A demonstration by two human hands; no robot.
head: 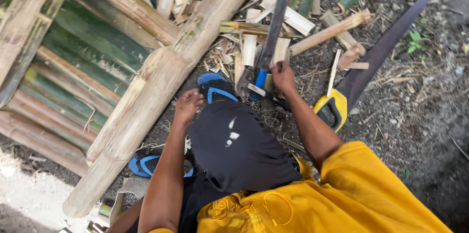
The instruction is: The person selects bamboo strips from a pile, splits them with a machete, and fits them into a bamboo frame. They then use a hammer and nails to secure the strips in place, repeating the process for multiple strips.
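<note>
Bamboo pole (pixel 161 81): long axis runs up-right, just beside left hand (pixel 187 107).
Left grip: fingers loosely spread, nothing held.
Right hand (pixel 282 75): grip apparently closed beside the blue-handled machete (pixel 269 42), its blade pointing away.

A machete (pixel 271 32) with a dark, flat blade and blue handle lies at upper centre, blade pointing up-frame over split bamboo strips (pixel 250 47). A thick pale bamboo pole (pixel 161 81) slants across left of centre.

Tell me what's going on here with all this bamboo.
A person in a yellow shirt crouches on dirt among bamboo offcuts. The right hand reaches to a split bamboo piece beside a blue-handled blade. The left hand rests by a thick bamboo pole. A yellow-handled saw lies to the right.
</note>
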